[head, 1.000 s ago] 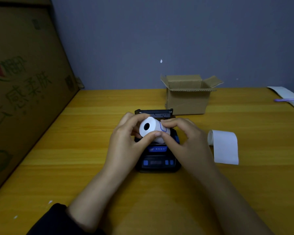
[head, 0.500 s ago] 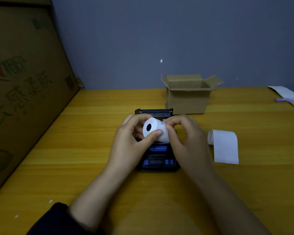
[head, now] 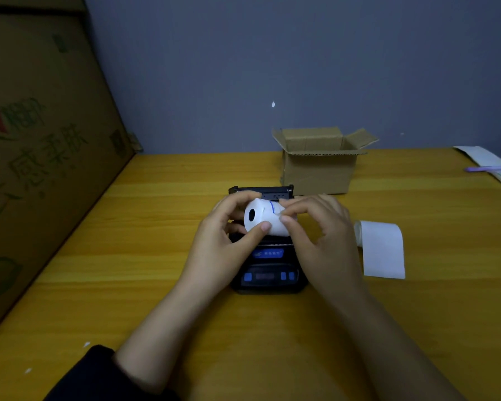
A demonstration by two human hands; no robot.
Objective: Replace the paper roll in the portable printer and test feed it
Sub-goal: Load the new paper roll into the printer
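A white paper roll [head: 265, 217] with a thin blue line on its wrap is held just above the black portable printer [head: 268, 270]. The printer's lid [head: 262, 191] stands open at the back, and blue buttons show on its front panel. My left hand [head: 223, 241] grips the roll from the left, thumb underneath. My right hand [head: 318, 230] pinches the roll's loose edge at its right side with thumb and forefinger. The paper bay under the roll is hidden by my hands.
A second, partly unrolled white paper roll [head: 381, 247] lies right of the printer. An open small cardboard box [head: 320, 162] stands behind it. A large printed carton [head: 41, 140] walls the left side. Paper and a purple pen [head: 489, 168] lie at the far right.
The roll has been turned slightly in my hands, bringing the blue line to the top. My right fingers have shifted onto its loose edge. The printer has not moved.
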